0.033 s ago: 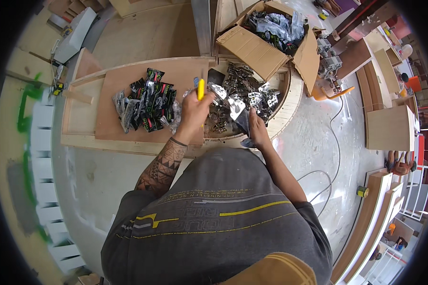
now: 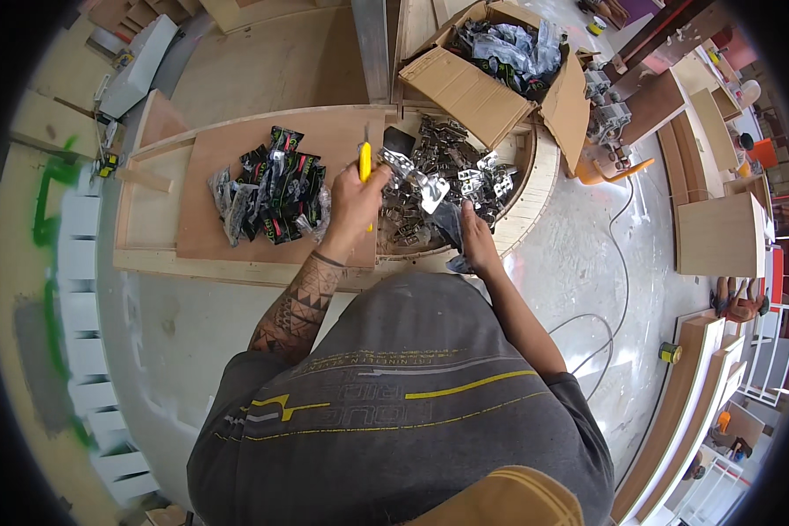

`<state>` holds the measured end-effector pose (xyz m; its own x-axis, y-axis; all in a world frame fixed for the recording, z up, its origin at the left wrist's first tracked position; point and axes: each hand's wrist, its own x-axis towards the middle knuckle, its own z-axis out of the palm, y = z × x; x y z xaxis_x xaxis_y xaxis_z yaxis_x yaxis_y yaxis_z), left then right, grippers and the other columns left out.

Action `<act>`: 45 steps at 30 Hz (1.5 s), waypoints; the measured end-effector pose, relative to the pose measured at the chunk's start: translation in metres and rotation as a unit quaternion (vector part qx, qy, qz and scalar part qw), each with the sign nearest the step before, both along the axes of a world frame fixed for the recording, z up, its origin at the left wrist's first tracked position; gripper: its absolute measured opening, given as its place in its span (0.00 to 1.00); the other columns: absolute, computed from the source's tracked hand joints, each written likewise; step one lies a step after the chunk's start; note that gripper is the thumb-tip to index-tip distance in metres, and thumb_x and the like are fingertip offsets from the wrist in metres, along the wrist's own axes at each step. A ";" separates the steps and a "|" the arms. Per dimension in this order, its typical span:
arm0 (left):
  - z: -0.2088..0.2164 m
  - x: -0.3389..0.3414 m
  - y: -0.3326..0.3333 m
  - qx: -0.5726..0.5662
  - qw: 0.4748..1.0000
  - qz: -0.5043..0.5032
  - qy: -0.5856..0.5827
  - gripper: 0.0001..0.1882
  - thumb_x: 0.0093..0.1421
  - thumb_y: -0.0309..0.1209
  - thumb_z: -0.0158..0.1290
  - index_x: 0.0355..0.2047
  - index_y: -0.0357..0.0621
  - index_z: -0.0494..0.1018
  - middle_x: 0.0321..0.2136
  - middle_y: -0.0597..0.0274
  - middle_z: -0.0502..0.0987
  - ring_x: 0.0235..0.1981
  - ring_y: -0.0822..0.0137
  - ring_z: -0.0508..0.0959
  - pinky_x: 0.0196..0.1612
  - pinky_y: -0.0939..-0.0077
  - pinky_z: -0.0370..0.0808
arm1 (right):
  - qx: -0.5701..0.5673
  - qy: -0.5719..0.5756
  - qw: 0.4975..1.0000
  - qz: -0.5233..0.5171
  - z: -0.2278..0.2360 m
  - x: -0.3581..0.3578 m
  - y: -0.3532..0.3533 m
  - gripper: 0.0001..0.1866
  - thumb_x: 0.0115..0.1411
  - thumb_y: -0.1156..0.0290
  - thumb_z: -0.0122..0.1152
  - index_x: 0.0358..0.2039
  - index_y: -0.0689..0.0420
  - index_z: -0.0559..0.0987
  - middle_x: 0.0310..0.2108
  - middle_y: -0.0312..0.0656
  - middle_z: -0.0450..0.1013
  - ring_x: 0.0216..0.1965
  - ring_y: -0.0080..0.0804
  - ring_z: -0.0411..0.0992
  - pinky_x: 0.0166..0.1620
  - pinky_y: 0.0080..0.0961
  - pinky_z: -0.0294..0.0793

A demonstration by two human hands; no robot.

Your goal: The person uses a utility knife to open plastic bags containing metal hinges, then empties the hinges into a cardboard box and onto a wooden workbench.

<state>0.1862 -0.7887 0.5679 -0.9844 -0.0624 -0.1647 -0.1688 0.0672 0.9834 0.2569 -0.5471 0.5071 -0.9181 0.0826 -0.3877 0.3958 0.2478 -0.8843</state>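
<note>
My left hand [image 2: 356,200] is closed around a yellow utility knife [image 2: 365,163], its blade pointing away from me. At that hand's fingertips is a shiny metal cabinet hinge [image 2: 431,193]; whether the fingers also grip it I cannot tell. My right hand [image 2: 477,242] is closed on a dark plastic packet [image 2: 450,224], and the hinge sticks out of its far end. Beneath and beyond both hands lies a heap of loose metal hinges [image 2: 443,145] in the rounded end of a wooden frame. Left of my left hand, several black and clear packets [image 2: 280,188] are piled on a brown board [image 2: 203,219].
An open cardboard box [image 2: 469,88] full of packets stands beyond the hinges. The wooden frame's curved rim [image 2: 535,197] borders the heap. A cable [image 2: 627,254] runs over the floor at right, near an orange-handled tool [image 2: 627,171]. Wooden panels [image 2: 719,232] stand farther right.
My left hand has shifted slightly left, and the knife has tilted a little. The hinge has also moved slightly left. My right hand has barely moved.
</note>
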 end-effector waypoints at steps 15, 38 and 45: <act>-0.079 -0.065 0.047 0.067 0.980 -0.075 -0.171 0.11 0.70 0.37 0.57 0.42 0.43 0.76 0.36 0.64 0.83 0.29 0.76 0.81 0.25 0.80 0.69 | -0.186 -0.068 0.971 -0.131 -0.030 0.012 0.027 0.44 0.75 0.33 0.35 0.56 0.65 0.80 0.45 0.43 0.80 0.43 0.29 0.75 0.49 0.27 0.74; -0.014 0.045 0.061 -0.068 0.896 -0.427 -0.105 0.22 0.66 0.45 0.60 0.45 0.36 0.81 0.30 0.53 0.84 0.29 0.63 0.85 0.37 0.69 0.79 | -0.136 0.030 0.986 -0.088 -0.034 0.013 0.025 0.39 0.77 0.37 0.29 0.47 0.60 0.79 0.32 0.34 0.77 0.31 0.23 0.73 0.37 0.20 0.74; -0.042 0.043 0.052 -0.139 0.933 -0.332 0.007 0.15 0.63 0.37 0.64 0.39 0.36 0.83 0.25 0.60 0.83 0.23 0.75 0.79 0.31 0.73 0.76 | -0.340 -0.162 0.926 0.002 -0.001 0.043 0.043 0.24 0.78 0.54 0.46 0.57 0.64 0.75 0.50 0.42 0.79 0.48 0.29 0.79 0.54 0.33 0.78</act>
<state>0.2293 -0.7365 0.5254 -0.8233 0.5233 -0.2196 0.0139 0.4055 0.9140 0.2996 -0.5038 0.5058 -0.7441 -0.2854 -0.6040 0.6681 -0.3211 -0.6712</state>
